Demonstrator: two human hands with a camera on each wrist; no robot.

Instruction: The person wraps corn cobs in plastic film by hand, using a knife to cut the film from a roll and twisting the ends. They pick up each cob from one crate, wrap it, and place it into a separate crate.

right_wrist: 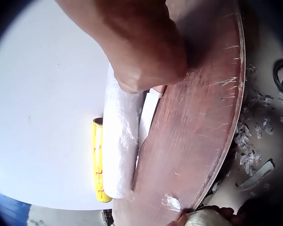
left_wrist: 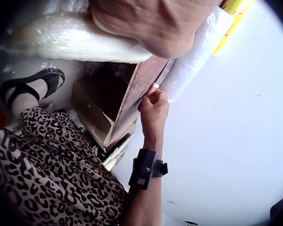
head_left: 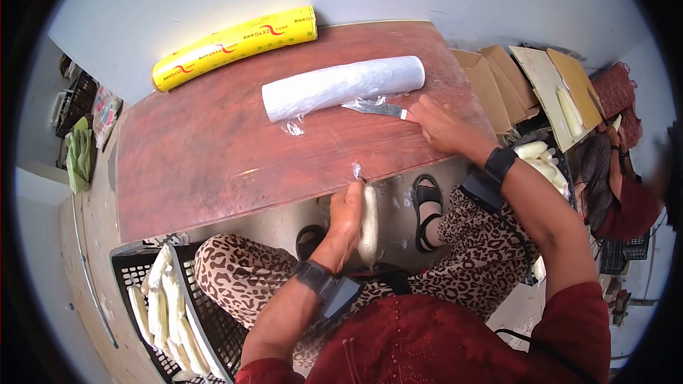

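Note:
My right hand point(head_left: 435, 125) grips the handle of a knife point(head_left: 380, 109), whose blade lies along the front edge of a clear film roll point(head_left: 341, 87) on the red-brown table point(head_left: 199, 163). At the table's front edge my left hand point(head_left: 346, 208) holds a pale, film-covered corn-like piece point(head_left: 368, 227), which hangs below the edge. A small tuft of film point(head_left: 357, 169) sticks up above that hand. In the right wrist view the blade point(right_wrist: 148, 117) rests beside the roll point(right_wrist: 120, 136). The left wrist view shows the pale piece point(left_wrist: 75, 40) close up beneath the left hand point(left_wrist: 151, 23).
A yellow printed roll point(head_left: 235, 46) lies at the table's back left. At lower left, a black crate point(head_left: 128, 262) holds several pale pieces point(head_left: 167, 306). Cardboard boxes point(head_left: 491, 85) and more pale pieces point(head_left: 544, 163) stand at right, where another person point(head_left: 629, 206) sits. Film scraps point(right_wrist: 247, 146) litter the floor.

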